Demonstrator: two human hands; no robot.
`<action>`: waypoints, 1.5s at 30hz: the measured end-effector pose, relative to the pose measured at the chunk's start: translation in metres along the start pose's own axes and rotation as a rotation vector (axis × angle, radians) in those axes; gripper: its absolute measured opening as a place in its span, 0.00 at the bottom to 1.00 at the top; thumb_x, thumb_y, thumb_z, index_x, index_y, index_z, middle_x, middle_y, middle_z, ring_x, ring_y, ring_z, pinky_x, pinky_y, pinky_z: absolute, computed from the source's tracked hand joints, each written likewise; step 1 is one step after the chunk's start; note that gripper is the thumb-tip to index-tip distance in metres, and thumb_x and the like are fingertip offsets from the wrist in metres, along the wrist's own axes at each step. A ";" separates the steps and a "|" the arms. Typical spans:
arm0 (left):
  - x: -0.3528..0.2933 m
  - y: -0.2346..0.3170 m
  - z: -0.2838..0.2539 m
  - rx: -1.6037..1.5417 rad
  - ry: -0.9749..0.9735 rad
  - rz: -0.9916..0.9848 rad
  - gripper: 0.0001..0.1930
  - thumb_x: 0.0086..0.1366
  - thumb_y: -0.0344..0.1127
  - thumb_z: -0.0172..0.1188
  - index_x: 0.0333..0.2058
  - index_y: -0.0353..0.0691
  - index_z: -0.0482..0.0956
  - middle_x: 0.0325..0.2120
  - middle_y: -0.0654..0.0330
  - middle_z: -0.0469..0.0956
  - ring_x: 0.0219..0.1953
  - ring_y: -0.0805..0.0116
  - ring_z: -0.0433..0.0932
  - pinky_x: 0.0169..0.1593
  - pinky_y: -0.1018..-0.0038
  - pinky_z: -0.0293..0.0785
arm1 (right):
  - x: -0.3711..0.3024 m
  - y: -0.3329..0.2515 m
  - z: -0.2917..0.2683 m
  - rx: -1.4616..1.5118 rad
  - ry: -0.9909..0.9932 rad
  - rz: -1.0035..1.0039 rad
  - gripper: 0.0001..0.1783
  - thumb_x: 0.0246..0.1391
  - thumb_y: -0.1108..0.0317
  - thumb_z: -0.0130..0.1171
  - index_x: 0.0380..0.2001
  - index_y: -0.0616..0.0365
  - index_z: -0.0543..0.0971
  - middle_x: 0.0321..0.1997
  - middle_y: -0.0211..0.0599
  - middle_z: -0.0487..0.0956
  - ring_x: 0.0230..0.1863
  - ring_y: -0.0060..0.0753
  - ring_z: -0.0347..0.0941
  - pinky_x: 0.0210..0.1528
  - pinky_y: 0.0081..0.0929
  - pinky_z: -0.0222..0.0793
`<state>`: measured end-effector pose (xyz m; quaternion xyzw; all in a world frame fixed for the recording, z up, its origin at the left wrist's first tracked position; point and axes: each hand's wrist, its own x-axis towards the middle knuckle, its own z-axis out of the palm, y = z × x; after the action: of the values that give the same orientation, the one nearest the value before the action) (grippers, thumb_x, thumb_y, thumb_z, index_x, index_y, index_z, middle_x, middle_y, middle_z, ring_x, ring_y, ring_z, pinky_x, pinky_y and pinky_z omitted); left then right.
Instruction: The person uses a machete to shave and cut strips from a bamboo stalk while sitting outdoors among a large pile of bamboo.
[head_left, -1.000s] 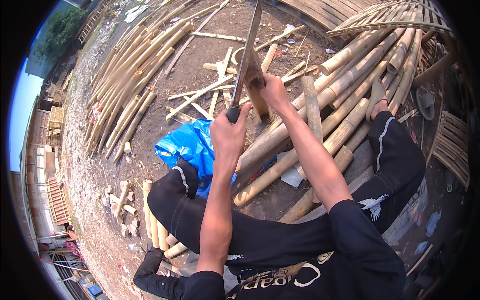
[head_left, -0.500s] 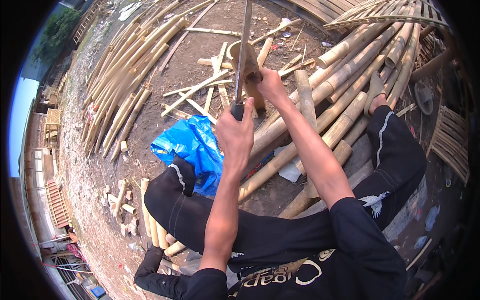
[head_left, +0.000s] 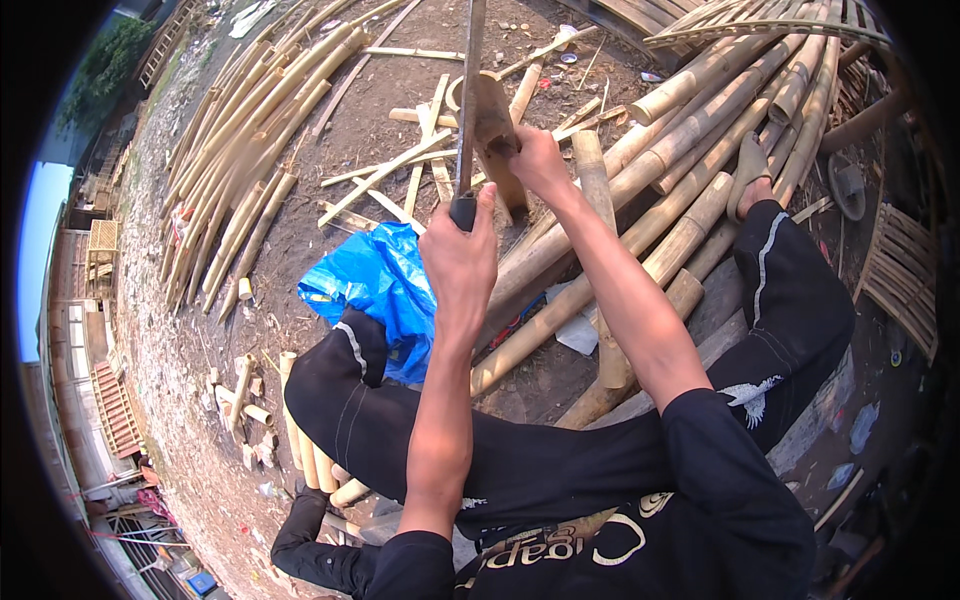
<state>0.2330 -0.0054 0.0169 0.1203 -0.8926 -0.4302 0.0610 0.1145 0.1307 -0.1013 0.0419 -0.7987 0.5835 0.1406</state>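
My left hand (head_left: 459, 248) is closed round the black handle of a long, narrow metal blade (head_left: 468, 100), which points away from me, almost upright in the picture. Whether its edge is toothed I cannot tell. To its right, my right hand (head_left: 543, 163) grips a brown, rounded wooden piece (head_left: 493, 130) whose exact kind is unclear. The blade runs close along the left side of this piece; whether they touch cannot be made out. Beneath my right forearm lie thick bamboo poles (head_left: 690, 230), and a blue plastic sheet (head_left: 375, 285) is bunched left of my left wrist.
A large heap of bamboo poles (head_left: 270, 110) lies at the far left. Split bamboo strips (head_left: 400, 160) are scattered on the dirt ahead. My foot in a sandal (head_left: 750, 175) rests by the poles at right, near a loose sandal (head_left: 847, 188). Slatted bamboo panels (head_left: 905, 270) stand at the right edge.
The blade and my left hand have shifted slightly to the left. My right hand keeps its grip on the wooden piece, with little movement. The whole view has moved a little.
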 end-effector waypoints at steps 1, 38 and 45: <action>0.000 0.000 0.001 0.006 0.005 0.006 0.30 0.67 0.55 0.65 0.19 0.32 0.73 0.11 0.65 0.66 0.17 0.77 0.62 0.21 0.69 0.58 | 0.000 0.001 0.000 -0.015 0.004 -0.008 0.17 0.47 0.76 0.58 0.42 0.56 0.85 0.33 0.54 0.83 0.39 0.55 0.82 0.42 0.41 0.78; -0.001 -0.003 0.004 -0.001 -0.014 0.064 0.26 0.67 0.51 0.66 0.21 0.31 0.76 0.11 0.65 0.67 0.17 0.78 0.62 0.21 0.71 0.59 | -0.004 0.002 -0.005 -0.034 0.035 0.007 0.19 0.43 0.79 0.53 0.40 0.59 0.84 0.33 0.56 0.82 0.40 0.58 0.81 0.42 0.43 0.76; -0.003 -0.001 0.005 -0.042 -0.026 0.083 0.28 0.66 0.52 0.67 0.19 0.32 0.74 0.10 0.66 0.66 0.16 0.77 0.61 0.21 0.70 0.58 | -0.003 0.001 -0.008 -0.013 0.025 0.019 0.19 0.45 0.78 0.52 0.40 0.58 0.85 0.33 0.56 0.82 0.40 0.58 0.81 0.42 0.43 0.76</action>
<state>0.2351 -0.0011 0.0132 0.0764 -0.8882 -0.4476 0.0697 0.1182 0.1387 -0.1009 0.0264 -0.8011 0.5800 0.1454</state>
